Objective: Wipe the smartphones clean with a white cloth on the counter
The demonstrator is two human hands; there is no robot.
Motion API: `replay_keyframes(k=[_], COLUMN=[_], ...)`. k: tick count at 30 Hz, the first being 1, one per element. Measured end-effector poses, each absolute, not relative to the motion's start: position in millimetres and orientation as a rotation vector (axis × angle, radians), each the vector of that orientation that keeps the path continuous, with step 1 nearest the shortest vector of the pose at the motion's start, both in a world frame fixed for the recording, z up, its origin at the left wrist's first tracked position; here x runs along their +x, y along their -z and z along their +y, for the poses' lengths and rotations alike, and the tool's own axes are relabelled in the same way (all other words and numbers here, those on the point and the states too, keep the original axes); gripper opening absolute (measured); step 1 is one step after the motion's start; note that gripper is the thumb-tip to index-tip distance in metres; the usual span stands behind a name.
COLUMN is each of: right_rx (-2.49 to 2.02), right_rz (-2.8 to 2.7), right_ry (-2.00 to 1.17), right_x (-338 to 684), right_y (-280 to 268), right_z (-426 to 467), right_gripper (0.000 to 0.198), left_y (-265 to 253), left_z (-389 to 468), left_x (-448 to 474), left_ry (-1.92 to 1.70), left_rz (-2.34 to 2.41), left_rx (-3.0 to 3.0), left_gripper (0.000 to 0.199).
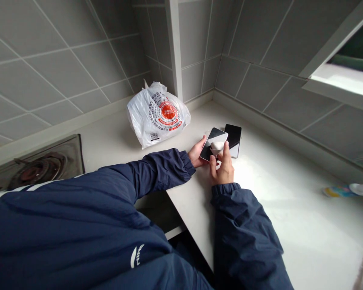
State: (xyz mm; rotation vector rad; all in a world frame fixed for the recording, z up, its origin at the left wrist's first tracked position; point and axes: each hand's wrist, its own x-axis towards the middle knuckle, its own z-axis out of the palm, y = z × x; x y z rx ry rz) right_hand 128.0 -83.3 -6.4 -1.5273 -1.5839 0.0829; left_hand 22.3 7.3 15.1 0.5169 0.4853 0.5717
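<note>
My left hand (196, 153) grips a phone (212, 137) with a dark, glossy screen and a pale edge, tilted a little above the counter. Against the screen, my right hand (223, 169) pinches a small white wad (217, 145); whether it is tissue or cloth I cannot make out. My right index finger stretches along the wad's right side, and the thumb sits below it. Just right of the held phone, a second dark phone (234, 135) lies flat on the white counter (260, 201). Its left edge is partly hidden.
A knotted white plastic bag (157, 114) with a red round print stands left of my hands. A gas stove (36, 169) is at far left. Grey tiled walls (199, 60) meet behind the counter. A blue-yellow package (339, 191) lies at right, below a window sill (341, 80).
</note>
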Motion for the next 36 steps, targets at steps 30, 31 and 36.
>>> replay_keyframes(k=[30, 31, 36], right_rx=[-1.412, -1.454, -1.601], right_rz=[-1.752, -1.766, -1.833], right_ry=[0.226, 0.23, 0.226], right_x=[126, 125, 122], right_y=[-3, -2, 2], right_z=[-85, -84, -85], right_gripper=[0.026, 0.028, 0.042], left_y=[-9, -11, -25], left_z=[9, 8, 2], left_x=[17, 18, 22], left_ry=[-0.547, -0.553, -0.586], left_rz=[0.315, 0.311, 0.404], left_rx=[0.28, 0.276, 0.266], left_gripper=[0.08, 0.08, 0.076])
